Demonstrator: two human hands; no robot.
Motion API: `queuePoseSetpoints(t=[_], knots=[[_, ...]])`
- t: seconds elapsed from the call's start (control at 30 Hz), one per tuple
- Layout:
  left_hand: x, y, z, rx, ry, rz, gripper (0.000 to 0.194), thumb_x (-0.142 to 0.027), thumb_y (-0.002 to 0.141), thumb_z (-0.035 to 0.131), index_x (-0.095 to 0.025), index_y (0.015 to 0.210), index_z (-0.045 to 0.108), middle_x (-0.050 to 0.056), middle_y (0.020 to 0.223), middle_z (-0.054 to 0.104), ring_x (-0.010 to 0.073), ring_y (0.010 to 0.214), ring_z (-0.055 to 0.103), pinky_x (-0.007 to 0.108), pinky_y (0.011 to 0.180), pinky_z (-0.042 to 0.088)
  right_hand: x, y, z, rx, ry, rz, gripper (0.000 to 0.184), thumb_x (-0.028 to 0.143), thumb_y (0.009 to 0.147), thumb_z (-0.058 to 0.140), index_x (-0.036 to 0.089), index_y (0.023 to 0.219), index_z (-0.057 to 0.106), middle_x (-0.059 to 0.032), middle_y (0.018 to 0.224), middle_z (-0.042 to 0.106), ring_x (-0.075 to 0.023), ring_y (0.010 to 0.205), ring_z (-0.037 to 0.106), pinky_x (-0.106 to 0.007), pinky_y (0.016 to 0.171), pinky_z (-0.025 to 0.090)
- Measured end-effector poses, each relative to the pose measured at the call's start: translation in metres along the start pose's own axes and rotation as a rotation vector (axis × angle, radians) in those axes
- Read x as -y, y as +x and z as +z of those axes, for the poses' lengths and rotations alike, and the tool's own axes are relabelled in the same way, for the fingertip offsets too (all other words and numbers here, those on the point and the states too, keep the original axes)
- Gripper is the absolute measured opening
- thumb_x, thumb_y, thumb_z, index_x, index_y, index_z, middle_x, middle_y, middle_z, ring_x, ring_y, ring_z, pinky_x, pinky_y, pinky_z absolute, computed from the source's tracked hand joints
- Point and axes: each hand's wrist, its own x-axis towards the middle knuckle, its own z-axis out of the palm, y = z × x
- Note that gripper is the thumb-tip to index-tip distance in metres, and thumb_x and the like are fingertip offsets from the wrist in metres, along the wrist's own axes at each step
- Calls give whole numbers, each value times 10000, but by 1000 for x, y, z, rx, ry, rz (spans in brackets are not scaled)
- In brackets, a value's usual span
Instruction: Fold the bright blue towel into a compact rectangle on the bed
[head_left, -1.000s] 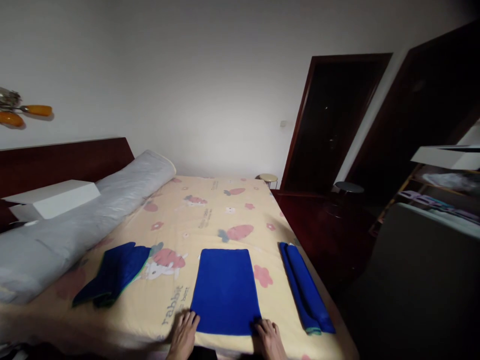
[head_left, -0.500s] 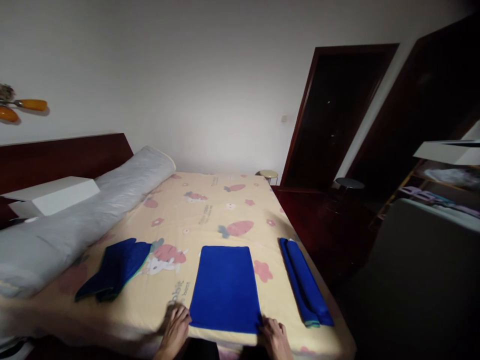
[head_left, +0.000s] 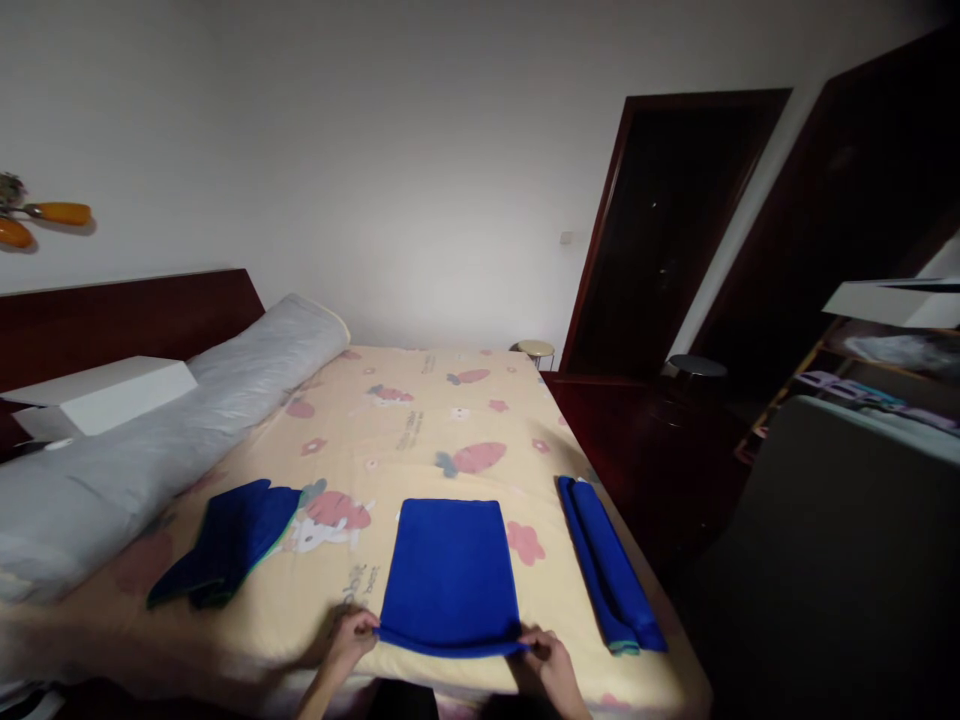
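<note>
Here at the near side of the bed, the blue cloth (head_left: 448, 570) lies on the patterned sheet (head_left: 405, 430), its long sides running away from the person; the left hand (head_left: 352, 640) is at its near left corner, thumb and fingers pinched together on the fabric; the right hand (head_left: 549, 658) mirrors it at the near right corner, fingertips closed on the edge there too; between them the near edge bows a little, a narrow band set off by a dark crease, though whether that band is turned over or merely raised, I cannot tell; the far part looks flat and smooth; the step in hand, by my reading, is taking up the near edge by both corners at once; the next move seems to call for even tension, both hands level and in time, so the band runs straight and the middle does not sag or skew; off to the left, well apart, sits a crumpled cloth (head_left: 232, 545) of similar blue with a green border; over to the right, near the bed's edge, a long folded cloth (head_left: 607, 570) lies lengthwise; farther left stretches a grey roll (head_left: 217, 420), with a white box (head_left: 131, 395) beside it.
</note>
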Motion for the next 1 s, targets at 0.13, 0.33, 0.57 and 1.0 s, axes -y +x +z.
queuePoseSetpoints(t=[0.13, 0.33, 0.57, 1.0], knots=[[8, 2, -1, -1, -68, -81, 271, -465, 640, 682, -212, 733, 715, -22, 644, 679, 214, 737, 652, 308, 712, 512, -7, 6, 5, -14, 22, 17, 414, 572, 694, 509, 185, 670, 655, -71, 657, 690, -241, 673, 646, -366, 677, 505], [5, 0, 11, -49, -18, -131, 171, -381, 710, 618, -213, 685, 638, -31, 638, 636, 187, 709, 635, 288, 696, 503, -10, 11, 12, -53, -113, 2, 417, 557, 749, 457, 196, 740, 668, -80, 717, 715, -240, 698, 657, -360, 701, 511], [-12, -3, 25, -115, 220, -152, 129, -114, 751, 514, -218, 792, 579, -12, 811, 647, 148, 861, 635, 240, 820, 442, -18, 6, 15, -78, -355, -87, 351, 392, 805, 427, 185, 884, 699, -128, 860, 729, -252, 820, 663, -367, 816, 499], [-27, -18, 36, -157, 456, -181, 309, -109, 803, 445, -207, 1063, 578, 46, 1047, 730, 206, 1083, 636, 357, 944, 323, -29, -6, 17, -86, -686, -229, 365, 177, 849, 444, 232, 1136, 663, -74, 1132, 700, -235, 1012, 604, -352, 873, 415]])
